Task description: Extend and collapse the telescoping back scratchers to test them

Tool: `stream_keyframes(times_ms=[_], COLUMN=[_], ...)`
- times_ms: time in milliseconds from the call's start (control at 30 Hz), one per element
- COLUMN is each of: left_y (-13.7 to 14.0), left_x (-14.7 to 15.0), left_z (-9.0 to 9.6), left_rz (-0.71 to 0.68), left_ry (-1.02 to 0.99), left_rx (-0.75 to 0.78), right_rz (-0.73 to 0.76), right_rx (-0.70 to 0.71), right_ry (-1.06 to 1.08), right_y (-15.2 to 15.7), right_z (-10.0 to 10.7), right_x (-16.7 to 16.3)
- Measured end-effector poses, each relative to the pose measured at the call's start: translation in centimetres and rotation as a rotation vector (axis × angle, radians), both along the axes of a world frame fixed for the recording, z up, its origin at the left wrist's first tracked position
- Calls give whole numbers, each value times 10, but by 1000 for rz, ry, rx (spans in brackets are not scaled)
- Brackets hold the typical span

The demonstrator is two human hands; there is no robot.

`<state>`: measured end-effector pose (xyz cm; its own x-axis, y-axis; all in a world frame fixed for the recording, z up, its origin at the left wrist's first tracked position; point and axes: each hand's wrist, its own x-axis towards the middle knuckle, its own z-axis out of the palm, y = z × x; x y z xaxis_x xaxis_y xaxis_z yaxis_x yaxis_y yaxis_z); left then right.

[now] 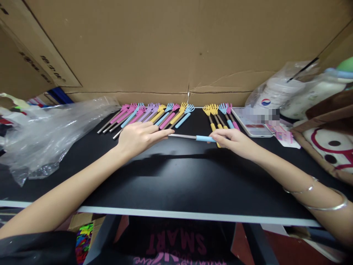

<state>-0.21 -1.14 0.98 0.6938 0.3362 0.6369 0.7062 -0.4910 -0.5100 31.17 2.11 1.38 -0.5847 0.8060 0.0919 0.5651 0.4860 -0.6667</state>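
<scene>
A back scratcher (204, 138) with a light blue grip and a thin metal rod is held level above the black table. My right hand (233, 141) is closed on its blue grip. At the rod's other end is my left hand (140, 136), its fingers closed about it; that end of the scratcher is hidden behind the hand. Beyond my left hand lies a row of back scratchers (162, 117) with pink, blue, purple and yellow claw heads. A smaller group of back scratchers (214, 117), yellow, blue and pink, lies just behind my right hand.
A clear plastic bag (52, 140) lies on the left. On the right are a phone (250, 125), a bagged white cup (281, 92) and a brown bag with a cartoon face (331, 143). Cardboard (154, 48) walls the back. A box of colourful pieces (84, 239) sits below the table edge.
</scene>
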Motion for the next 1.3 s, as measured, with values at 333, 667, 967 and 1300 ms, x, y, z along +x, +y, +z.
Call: stream_keyframes(times_ms=[333,667,967,1300], left_y=[-2,4,6,6], left_x=[2,0,5,7], left_z=[4,-11,-11,-9], left_rz=[-11,-8,-73,-65], left_ry=[20,-130,-305,-293], left_rx=[-37,-511,-1170,-1139], right_rz=[7,-45,-41,-34], right_rx=[-36,276,824,865], right_ry=[-56,-103,-233,-308], right_y=[-1,-9,-14,-13], right_z=[3,3,1,0], right_x=[1,1,4,3])
